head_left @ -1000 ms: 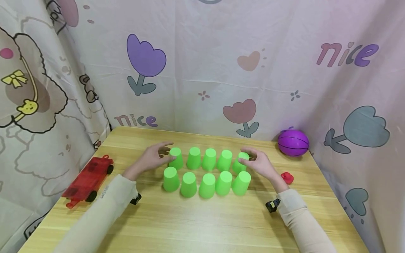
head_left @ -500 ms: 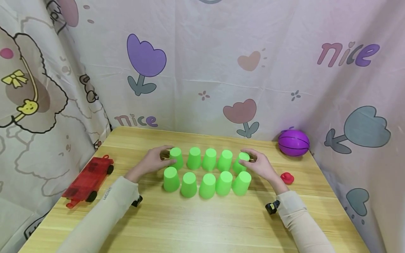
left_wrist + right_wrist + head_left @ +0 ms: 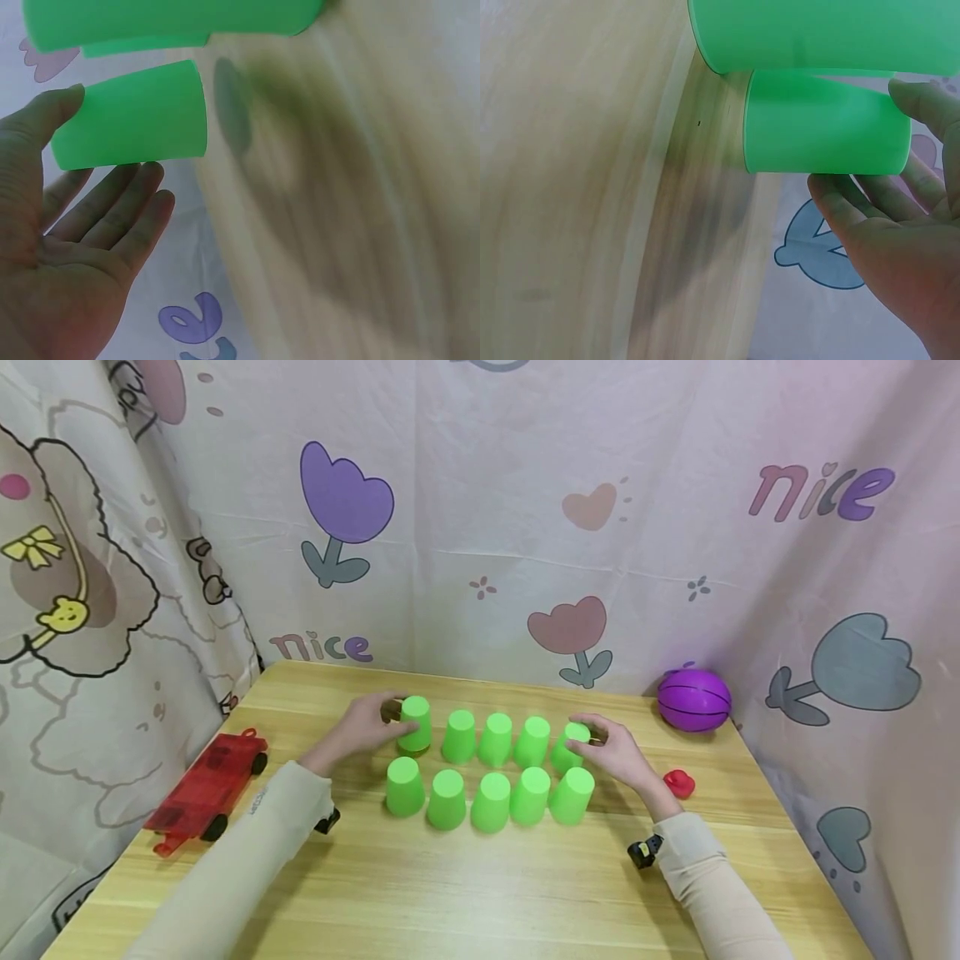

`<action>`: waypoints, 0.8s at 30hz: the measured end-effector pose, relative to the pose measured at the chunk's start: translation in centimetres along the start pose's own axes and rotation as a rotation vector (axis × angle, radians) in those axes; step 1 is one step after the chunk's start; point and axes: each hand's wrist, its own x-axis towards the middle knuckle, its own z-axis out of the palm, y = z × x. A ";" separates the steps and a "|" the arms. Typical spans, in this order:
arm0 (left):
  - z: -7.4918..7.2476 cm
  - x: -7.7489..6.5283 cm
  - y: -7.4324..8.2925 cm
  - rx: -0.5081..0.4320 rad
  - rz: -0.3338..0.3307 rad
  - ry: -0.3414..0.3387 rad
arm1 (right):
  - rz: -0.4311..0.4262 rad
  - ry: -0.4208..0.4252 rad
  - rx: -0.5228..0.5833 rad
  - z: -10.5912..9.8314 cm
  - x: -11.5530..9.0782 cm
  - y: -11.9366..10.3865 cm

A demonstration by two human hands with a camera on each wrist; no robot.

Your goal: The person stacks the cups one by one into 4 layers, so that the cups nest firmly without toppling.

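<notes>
Green plastic cups stand upside down in two rows on the table. My left hand (image 3: 360,727) pinches the far-left cup (image 3: 416,724) of the back row between thumb and fingers. In the left wrist view this cup (image 3: 135,116) hangs clear of the wood, its shadow apart from its rim. At the other end of the back row, my right hand (image 3: 617,750) holds the far-right cup (image 3: 567,748), thumb on the near side. The right wrist view shows fingertips against the side of that cup (image 3: 825,124). A front-row cup (image 3: 405,787) stands just before the lifted one.
A red toy skateboard-like car (image 3: 210,785) lies at the table's left. On the right are a small red rubber duck (image 3: 679,783) and a purple ball (image 3: 694,700) at the back corner. Patterned curtains (image 3: 480,527) hang behind the wooden table (image 3: 480,893).
My left hand has closed round the back-left cup and raised it a little off the table. The right hand stays at its cup, almost unmoved.
</notes>
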 end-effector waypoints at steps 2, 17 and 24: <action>-0.4 0.4 0.3 0.007 -0.003 0.002 | -0.004 0.000 -0.001 0.0 0.1 0.1; -1.7 5.4 3.3 0.045 -0.004 0.012 | -0.015 0.005 0.032 0.0 0.1 0.1; -1.9 7.7 4.9 0.097 -0.040 0.008 | -0.014 -0.002 0.037 0.0 0.1 0.1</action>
